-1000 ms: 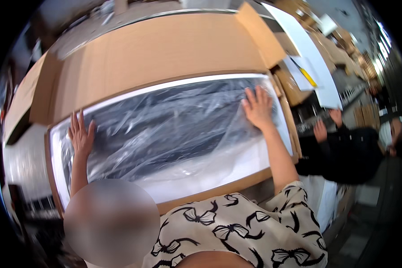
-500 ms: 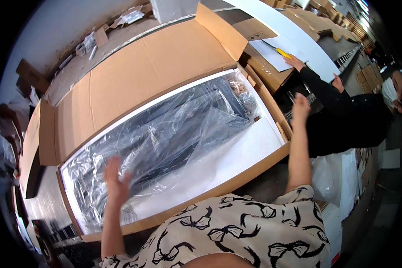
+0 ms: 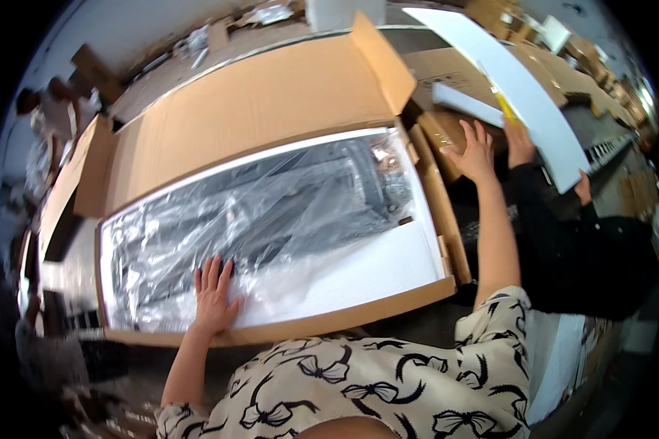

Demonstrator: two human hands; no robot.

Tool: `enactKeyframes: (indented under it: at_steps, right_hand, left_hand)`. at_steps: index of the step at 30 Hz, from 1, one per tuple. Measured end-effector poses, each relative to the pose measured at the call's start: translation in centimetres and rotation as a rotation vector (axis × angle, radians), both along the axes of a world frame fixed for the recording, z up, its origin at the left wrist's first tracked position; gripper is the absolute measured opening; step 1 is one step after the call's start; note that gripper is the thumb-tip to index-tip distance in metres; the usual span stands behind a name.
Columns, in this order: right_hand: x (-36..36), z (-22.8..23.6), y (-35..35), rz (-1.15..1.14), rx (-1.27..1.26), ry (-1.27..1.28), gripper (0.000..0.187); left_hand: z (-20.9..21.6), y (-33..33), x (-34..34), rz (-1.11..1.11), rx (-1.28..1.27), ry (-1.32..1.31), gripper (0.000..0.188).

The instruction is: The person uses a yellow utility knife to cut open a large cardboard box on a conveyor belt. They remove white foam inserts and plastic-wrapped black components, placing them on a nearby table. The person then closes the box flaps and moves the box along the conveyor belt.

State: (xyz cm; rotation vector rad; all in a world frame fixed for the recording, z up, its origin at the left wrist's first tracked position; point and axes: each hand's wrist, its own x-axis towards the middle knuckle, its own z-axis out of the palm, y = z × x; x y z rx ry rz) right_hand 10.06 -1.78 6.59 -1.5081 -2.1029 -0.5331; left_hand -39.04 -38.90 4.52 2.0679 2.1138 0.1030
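Note:
In front of me lies an open cardboard box [image 3: 285, 327] lined with white foam [image 3: 359, 272]. Dark parts wrapped in clear plastic film [image 3: 249, 212] fill most of it. My left hand [image 3: 216, 298] is over the film near the box's front side, fingers stretched out, holding nothing. Beyond the box's right side, my right hand [image 3: 477, 155] reaches out with spread fingers, close to a taped brown carton [image 3: 441, 139]. A clear bag of small fittings [image 3: 392, 172] sits at the box's right end.
At right, a co-worker's hand [image 3: 518, 140] holds a yellow utility knife [image 3: 502, 102] beside a long white board [image 3: 520, 80]. A smaller white piece [image 3: 467, 104] is beside that hand. The box lid [image 3: 256, 95] is folded back. Another person [image 3: 55, 110] stands far left.
My left hand has come over the film nearer the front side. My right hand, closed before, has reached farther out and opened. The co-worker's white sheet and knife have been raised and turned.

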Motion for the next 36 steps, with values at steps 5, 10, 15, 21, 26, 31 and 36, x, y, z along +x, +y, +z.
enactKeyframes:
  at_steps: [5,10,15,21,26,31,36]
  right_hand:
    - [2.9,-0.8,1.2,-0.037,-0.086,0.212,0.05]
    - [-1.6,1.8,-4.5,0.258,0.226,0.132,0.041]
    - [-4.1,2.5,-10.9,0.317,0.069,0.305,0.049]
    - [-4.1,2.5,-13.7,0.283,0.033,0.058,0.025]
    - [-15.0,3.8,-21.7,0.238,-0.143,0.576,0.021]
    - [-24.7,-0.7,-28.6,0.518,-0.222,0.678,0.025]
    - [-21.9,1.3,-31.1,0.713,-0.462,0.681,0.02]
  left_hand:
    - [0.2,2.0,0.8,0.013,0.041,0.027,0.078]
    - [1.2,1.7,1.6,0.111,0.053,-0.041,0.066]
    - [1.2,4.4,3.5,0.064,0.317,-0.247,0.045]
    - [2.4,7.4,6.9,-0.251,0.499,-0.415,0.042]
    - [4.6,5.7,9.3,-0.414,0.659,-0.523,0.039]
    - [4.0,1.9,6.9,-0.297,0.85,-0.312,0.05]
    - [2.7,0.4,1.1,-0.22,0.577,-0.091,0.044]
